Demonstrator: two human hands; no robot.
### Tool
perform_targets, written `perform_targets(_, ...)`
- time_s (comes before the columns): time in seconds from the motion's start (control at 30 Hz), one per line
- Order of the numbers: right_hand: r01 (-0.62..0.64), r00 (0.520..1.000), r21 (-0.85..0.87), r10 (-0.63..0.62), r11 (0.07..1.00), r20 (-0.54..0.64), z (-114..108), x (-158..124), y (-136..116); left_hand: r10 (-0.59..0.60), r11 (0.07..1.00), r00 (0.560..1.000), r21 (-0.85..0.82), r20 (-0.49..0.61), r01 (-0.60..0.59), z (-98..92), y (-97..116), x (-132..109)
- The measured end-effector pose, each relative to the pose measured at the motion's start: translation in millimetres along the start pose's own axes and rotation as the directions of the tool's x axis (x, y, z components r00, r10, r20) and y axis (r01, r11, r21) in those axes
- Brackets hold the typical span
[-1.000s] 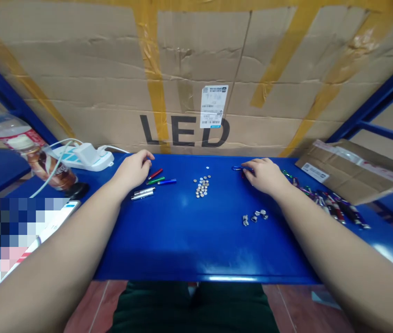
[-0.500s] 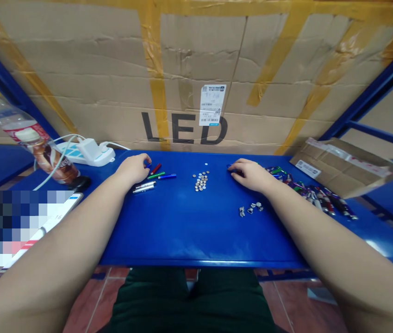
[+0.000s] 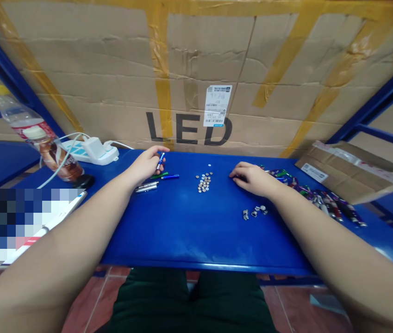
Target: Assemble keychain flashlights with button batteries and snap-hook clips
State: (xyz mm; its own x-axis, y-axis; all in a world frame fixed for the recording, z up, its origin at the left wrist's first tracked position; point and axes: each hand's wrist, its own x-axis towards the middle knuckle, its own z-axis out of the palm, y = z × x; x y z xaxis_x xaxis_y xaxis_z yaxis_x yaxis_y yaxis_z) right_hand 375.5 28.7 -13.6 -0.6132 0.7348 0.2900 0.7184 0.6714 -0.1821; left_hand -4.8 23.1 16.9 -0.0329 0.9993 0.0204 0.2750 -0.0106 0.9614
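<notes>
Your left hand (image 3: pixel 151 164) has its thumb and fingers clamped on one slim, shiny blue tube (image 3: pixel 160 161) with a silvery end, raised above the blue tabletop (image 3: pixel 182 231); just beside that hand lie one green tube (image 3: pixel 161 175), a second blue tube (image 3: pixel 171 177) and what look like two silver metal tubes (image 3: pixel 147 187); between your hands you have close to twenty small round metallic discs (image 3: pixel 203 181), one pale disc (image 3: pixel 209 165) set apart behind them; your right hand (image 3: pixel 252 178) is curled low over the tabletop, and whether its fingers grip anything cannot be told; nearer you sit about four small silver metal pieces (image 3: pixel 263 210), and beside your right forearm lies one heap of multicoloured metallic tubes (image 3: pixel 330 206), too overlapped to count, next to one brown cardboard box (image 3: pixel 352 173)
</notes>
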Motion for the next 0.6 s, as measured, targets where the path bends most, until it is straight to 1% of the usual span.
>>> perform_targets(0.1,0.014,1.000,0.052,-0.014,0.999,0.006,-2,0,-4,-0.048,0.980,0.994,-0.187,0.100,0.066,8.6,7,-9)
perform_targets(0.2,0.025,1.000,0.103,-0.026,0.994,0.002,-3,1,-9,-0.016,0.962,0.982,-0.265,0.186,0.065,12.3,9,-15)
perform_targets(0.27,0.027,1.000,0.121,-0.028,0.992,0.002,-3,2,-11,0.019,0.961,0.974,-0.272,0.226,0.045,12.7,7,-15)
perform_targets(0.33,0.023,1.000,0.119,-0.025,0.993,0.010,-4,2,-13,0.032,0.965,0.970,-0.261,0.242,0.033,12.3,4,-14)
perform_targets(0.5,-0.025,1.000,0.084,0.025,0.996,0.005,-5,2,-15,0.035,0.975,0.975,-0.222,0.220,0.015,11.0,-1,-11)
perform_targets(0.6,-0.032,0.999,0.094,0.032,0.995,0.005,-5,2,-16,0.089,0.976,0.970,-0.212,0.227,-0.040,10.2,0,-12)
